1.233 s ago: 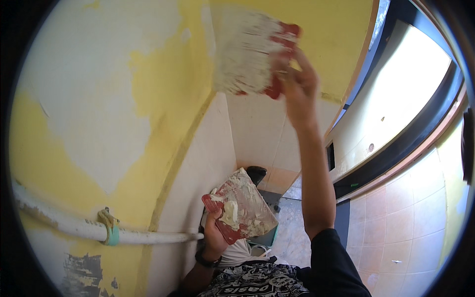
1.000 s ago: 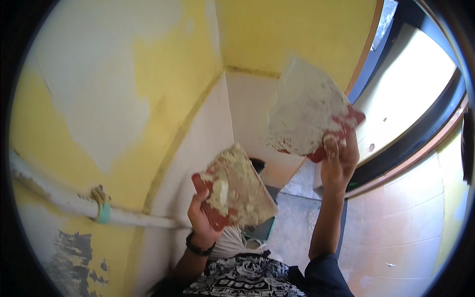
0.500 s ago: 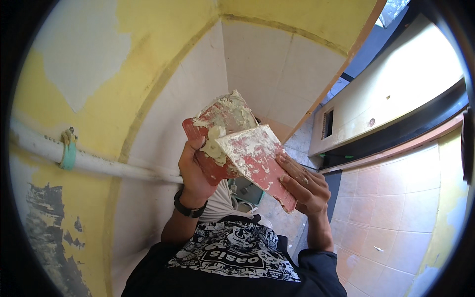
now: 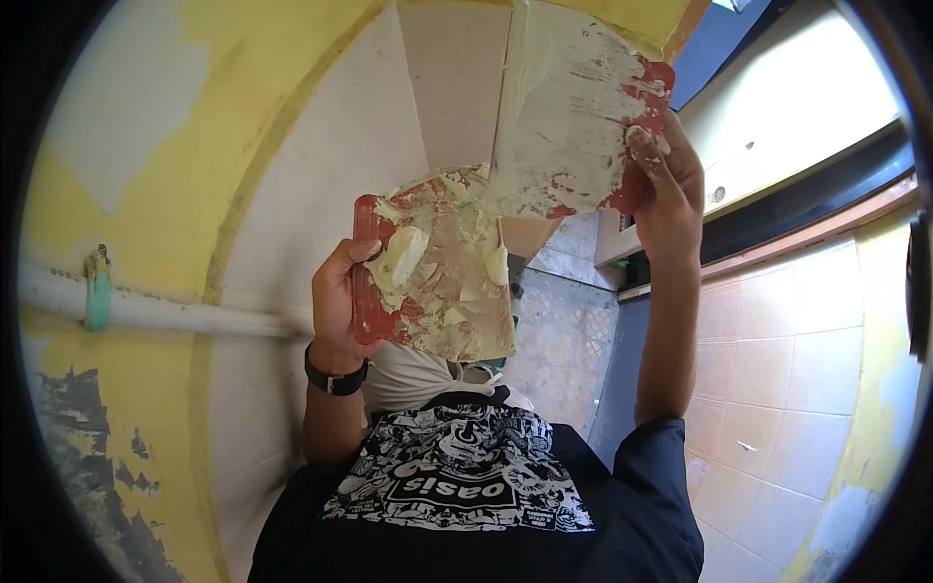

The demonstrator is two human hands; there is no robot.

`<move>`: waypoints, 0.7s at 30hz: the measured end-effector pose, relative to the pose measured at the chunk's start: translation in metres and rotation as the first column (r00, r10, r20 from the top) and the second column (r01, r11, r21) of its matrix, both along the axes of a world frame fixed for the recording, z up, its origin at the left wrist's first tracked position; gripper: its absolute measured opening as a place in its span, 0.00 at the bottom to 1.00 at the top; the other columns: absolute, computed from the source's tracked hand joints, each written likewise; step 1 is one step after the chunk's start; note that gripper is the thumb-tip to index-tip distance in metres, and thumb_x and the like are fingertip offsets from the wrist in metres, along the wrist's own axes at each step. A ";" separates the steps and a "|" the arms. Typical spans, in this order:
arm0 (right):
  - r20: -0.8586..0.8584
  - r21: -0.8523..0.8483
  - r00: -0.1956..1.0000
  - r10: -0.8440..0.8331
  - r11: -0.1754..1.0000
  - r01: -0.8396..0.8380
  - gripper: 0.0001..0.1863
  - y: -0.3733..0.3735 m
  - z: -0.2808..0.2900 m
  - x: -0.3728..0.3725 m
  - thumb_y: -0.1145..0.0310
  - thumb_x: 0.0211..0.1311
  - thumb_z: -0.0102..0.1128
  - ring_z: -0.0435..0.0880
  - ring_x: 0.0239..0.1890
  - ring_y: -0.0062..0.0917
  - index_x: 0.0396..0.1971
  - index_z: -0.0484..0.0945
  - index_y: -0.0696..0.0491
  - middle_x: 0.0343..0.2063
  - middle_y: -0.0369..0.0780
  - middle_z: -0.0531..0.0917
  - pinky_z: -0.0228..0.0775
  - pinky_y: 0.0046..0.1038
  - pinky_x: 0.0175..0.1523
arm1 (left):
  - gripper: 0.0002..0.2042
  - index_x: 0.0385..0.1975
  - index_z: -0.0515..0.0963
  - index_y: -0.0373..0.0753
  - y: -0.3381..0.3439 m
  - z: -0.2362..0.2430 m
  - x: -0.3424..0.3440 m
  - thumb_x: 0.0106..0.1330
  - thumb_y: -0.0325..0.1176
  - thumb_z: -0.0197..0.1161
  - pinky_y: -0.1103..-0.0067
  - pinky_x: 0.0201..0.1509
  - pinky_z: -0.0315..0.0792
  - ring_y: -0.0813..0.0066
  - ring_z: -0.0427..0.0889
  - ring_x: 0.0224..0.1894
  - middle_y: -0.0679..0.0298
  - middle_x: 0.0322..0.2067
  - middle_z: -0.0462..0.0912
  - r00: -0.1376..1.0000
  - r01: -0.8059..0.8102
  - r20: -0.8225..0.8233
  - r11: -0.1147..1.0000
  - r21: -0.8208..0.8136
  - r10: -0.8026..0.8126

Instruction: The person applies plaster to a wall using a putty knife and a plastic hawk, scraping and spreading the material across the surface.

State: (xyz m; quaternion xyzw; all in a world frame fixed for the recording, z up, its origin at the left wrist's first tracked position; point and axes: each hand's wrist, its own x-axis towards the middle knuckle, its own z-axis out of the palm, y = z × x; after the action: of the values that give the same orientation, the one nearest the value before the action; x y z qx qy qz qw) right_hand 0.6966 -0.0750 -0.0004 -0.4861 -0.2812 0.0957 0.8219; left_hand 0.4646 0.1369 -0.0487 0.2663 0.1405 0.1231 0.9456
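Observation:
My left hand (image 4: 338, 296) grips the red edge of a flat plastic putty spreader (image 4: 455, 311), thumb on top. Cream putty is smeared over its face, with a thick lump (image 4: 400, 255) near the thumb and a smaller blob at the right edge. Higher and to the right, my right hand (image 4: 671, 194) is closed on a second red putty spreader (image 4: 569, 117). Its broad face, coated in pale putty, is turned toward me. That spreader's lower left corner overlaps or lies close to the first one's upper right; whether they touch I cannot tell.
A white pipe (image 4: 194, 316) with a green strap (image 4: 98, 296) runs along the yellow, patchy wall (image 4: 155, 175) at left. Pale wall panels (image 4: 457, 87) meet in a corner ahead. To the right are a white panel (image 4: 777, 117), a dark ledge (image 4: 807, 194) and tiles (image 4: 777, 369).
The right-hand spreader has swung up and right, away from across the left one, and its putty-coated face now shows. The left spreader has turned flatter and lies more fully in view.

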 end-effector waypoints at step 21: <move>-0.013 -0.095 1.000 0.016 0.995 -0.017 0.21 -0.012 -0.047 -0.009 0.75 0.71 0.55 0.85 0.42 0.20 0.61 0.68 0.64 0.46 0.45 0.84 0.78 0.20 0.46 | 0.19 0.56 0.69 0.31 0.010 -0.015 0.014 0.68 0.33 0.51 0.61 0.58 0.78 0.59 0.83 0.50 0.53 0.50 0.80 0.998 0.062 -0.018 0.994 -0.093 -0.064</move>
State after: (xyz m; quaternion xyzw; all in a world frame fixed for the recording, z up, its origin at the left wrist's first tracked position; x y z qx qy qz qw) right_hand 0.6877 -0.0870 -0.0479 -0.5219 -0.2752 0.1189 0.7986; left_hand 0.4781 0.1472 -0.0640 0.2281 0.1475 0.0836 0.9588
